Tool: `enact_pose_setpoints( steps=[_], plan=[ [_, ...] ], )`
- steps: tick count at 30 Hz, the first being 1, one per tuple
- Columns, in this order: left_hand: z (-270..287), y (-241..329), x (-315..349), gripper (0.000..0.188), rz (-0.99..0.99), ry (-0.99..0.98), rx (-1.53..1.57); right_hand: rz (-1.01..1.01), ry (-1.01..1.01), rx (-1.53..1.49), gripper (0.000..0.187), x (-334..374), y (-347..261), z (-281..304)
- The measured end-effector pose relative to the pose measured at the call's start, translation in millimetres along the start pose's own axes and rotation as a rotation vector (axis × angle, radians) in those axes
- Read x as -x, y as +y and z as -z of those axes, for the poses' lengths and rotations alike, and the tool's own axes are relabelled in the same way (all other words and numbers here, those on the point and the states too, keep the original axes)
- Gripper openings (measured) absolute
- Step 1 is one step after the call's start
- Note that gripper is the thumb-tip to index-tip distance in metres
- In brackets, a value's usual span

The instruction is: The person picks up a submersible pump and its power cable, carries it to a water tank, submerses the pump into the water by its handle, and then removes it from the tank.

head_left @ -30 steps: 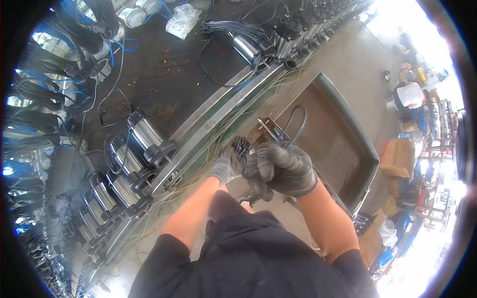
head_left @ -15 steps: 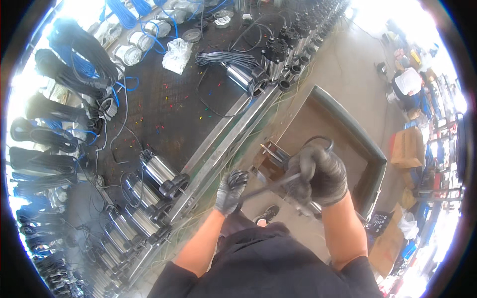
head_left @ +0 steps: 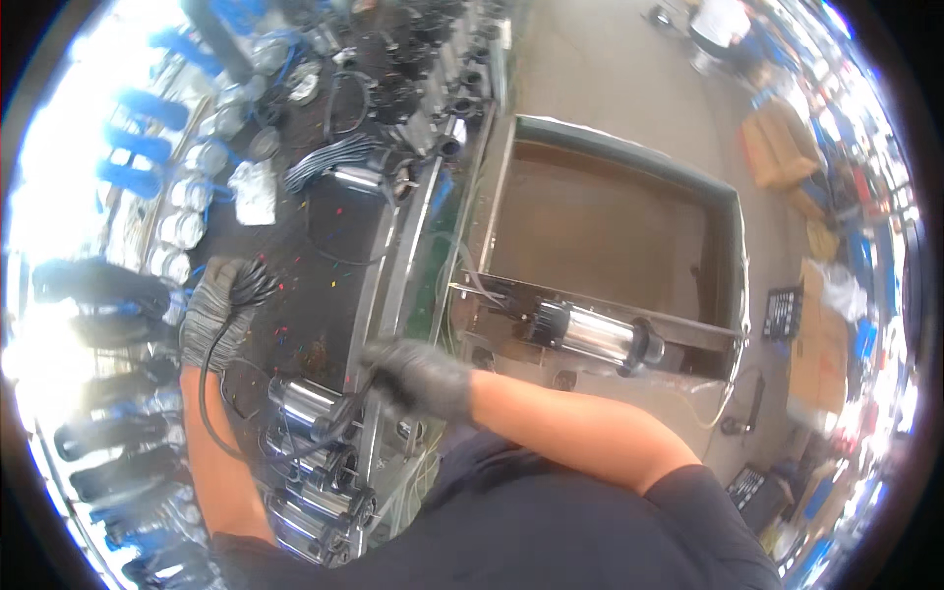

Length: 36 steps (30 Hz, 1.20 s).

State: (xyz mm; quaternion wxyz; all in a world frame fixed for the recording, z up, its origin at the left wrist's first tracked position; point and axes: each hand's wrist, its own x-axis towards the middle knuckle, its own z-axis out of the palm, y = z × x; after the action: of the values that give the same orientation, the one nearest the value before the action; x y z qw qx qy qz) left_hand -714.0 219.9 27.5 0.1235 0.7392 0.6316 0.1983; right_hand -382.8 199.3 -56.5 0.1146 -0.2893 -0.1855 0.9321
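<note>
My left hand (head_left: 218,317), in a striped grey glove with dark fingers, is over the dark bench at the left. Its fingers are curled around a black cable (head_left: 204,398). The cable hangs in a loop past my left forearm and runs across to my right hand (head_left: 418,379). That hand, in a dark glove, is closed on the cable beside the bench's metal edge, its fingertips partly blurred. Close to it, a silver cylindrical pump (head_left: 307,401) lies on the bench. Another silver pump (head_left: 598,334) with black ends rests across the near side of a water tank (head_left: 629,141).
More silver pumps (head_left: 310,492) lie in a row at the near left. Bundles of black cable (head_left: 103,285) and blue cable (head_left: 143,147) line the bench's far left side. A white plastic bag (head_left: 254,192) lies on the bench. Cardboard boxes (head_left: 780,143) stand at the right.
Both hands have moved left from beside the tank, the left one out over the bench and the right to its edge. The cable now loops between them. My view has turned, showing more tank.
</note>
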Motion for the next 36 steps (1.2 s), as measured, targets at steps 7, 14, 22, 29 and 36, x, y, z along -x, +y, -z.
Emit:
enact_pose_setpoints(
  steps=[7,14,22,29,36],
  plan=[
    [-8,-4,11,0.051,0.263,0.016,-0.090,-0.007,0.167,1.127,0.051,68,-5,69],
    [-214,169,-8,0.046,0.242,-0.500,0.632,0.573,1.335,1.102,0.032,222,53,176],
    [-362,235,9,0.066,0.380,-0.576,0.632,0.339,1.290,1.182,0.037,237,36,241],
    [-380,246,50,0.070,0.392,-0.410,0.823,0.445,1.240,1.244,0.034,243,50,245],
    [-402,227,56,0.066,0.328,-0.241,0.935,0.687,1.214,0.848,0.047,277,83,280]
  ],
)
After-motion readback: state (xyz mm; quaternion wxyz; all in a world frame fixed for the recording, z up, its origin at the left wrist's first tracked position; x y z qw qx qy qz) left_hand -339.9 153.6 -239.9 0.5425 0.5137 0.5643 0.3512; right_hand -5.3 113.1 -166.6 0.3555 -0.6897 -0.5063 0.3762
